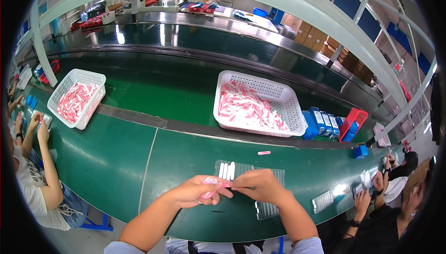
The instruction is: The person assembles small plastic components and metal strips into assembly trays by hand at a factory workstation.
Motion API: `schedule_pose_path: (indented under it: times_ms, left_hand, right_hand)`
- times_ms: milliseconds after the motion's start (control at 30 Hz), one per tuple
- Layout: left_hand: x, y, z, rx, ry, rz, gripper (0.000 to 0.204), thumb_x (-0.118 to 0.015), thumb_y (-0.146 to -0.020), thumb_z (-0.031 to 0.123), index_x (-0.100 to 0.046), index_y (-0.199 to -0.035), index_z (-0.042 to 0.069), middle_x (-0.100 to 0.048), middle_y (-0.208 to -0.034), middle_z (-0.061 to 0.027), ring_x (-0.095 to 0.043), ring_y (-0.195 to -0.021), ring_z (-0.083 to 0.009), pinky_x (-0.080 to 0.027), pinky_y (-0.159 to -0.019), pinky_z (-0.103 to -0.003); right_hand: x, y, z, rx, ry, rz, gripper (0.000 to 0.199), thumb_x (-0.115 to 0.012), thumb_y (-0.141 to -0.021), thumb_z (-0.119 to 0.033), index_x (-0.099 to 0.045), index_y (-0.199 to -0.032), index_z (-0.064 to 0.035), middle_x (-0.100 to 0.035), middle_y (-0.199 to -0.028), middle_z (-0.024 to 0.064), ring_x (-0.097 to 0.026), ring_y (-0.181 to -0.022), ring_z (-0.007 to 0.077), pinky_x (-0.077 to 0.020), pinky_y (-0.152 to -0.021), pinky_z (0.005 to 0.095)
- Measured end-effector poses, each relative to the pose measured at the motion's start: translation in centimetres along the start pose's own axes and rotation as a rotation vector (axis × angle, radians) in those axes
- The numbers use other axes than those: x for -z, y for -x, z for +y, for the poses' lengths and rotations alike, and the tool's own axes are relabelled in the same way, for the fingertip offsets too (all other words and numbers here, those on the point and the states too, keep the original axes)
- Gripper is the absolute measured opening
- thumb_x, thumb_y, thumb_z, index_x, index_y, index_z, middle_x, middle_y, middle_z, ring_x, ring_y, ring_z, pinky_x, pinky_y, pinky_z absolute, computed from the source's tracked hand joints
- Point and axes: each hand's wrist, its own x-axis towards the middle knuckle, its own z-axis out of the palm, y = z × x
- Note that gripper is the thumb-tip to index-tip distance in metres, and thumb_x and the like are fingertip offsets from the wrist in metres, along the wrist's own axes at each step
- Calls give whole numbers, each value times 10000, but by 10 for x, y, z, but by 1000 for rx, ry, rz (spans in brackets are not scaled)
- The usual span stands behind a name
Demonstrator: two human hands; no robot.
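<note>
My left hand [197, 192] is closed around several small pink-and-white pieces [210, 185]. From its fingers a slim pink piece [227, 185] reaches across to my right hand [261, 185], whose fingertips pinch its other end. Just beyond my hands lies a clear ribbed plastic tray [246, 166], with several white sticks [226, 171] side by side in its left part. A second clear ribbed tray [265, 211] is partly hidden under my right hand and forearm. One loose pink piece [264, 153] rests on the green tabletop beyond the trays.
A large white basket [289, 100] heaped with pink-and-white pieces stands ahead; a similar basket [99, 78] is at the left. Blue boxes [320, 122] and a red basket [354, 120] stand to the right. Co-workers sit at both sides, and another clear tray [323, 201] lies toward the right.
</note>
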Motion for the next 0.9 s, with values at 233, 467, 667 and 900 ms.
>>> schedule_pose_path:
  times_ms: [233, 467, 667, 900]
  left_hand:
    - [0, -5, -6, -162, -357, 199, 315, -639, -1027, 142, -659, -1281, -44, -742, -1092, -181, -603, -664, -78, -412, -536, -199]
    - [-4, -6, -7, -185, -423, 190, 319, -628, -1032, 146, -662, -1290, -40, -747, -1086, -170, -613, -658, -81, -403, -529, -199]
    - [-3, -7, -6, -257, -395, 354, 308, -615, -1037, 165, -668, -1272, -26, -760, -1084, -114, -621, -659, -63, -404, -506, -191]
    - [-6, -6, -4, -244, -375, 323, 302, -618, -1036, 166, -666, -1251, -40, -763, -1072, -106, -623, -661, -62, -417, -513, -190]
  right_hand:
    - [-7, 6, -6, -366, -428, 99, 252, -747, -891, 11, -727, -1141, -6, -760, -914, 100, -736, -814, 159, -585, -718, 296]
    - [-6, 12, 24, -541, -540, 415, 73, -673, -974, -28, -709, -1008, 26, -722, -835, 79, -679, -720, 102, -568, -665, 258]
    - [2, 14, 29, -355, 54, 425, 61, -727, -916, -59, -704, -936, -6, -697, -840, 84, -689, -758, 199, -563, -679, 328]
    - [-37, 36, 18, -371, 432, 181, 134, -741, -881, -161, -748, -980, -70, -669, -927, 100, -660, -866, 330, -534, -733, 427]
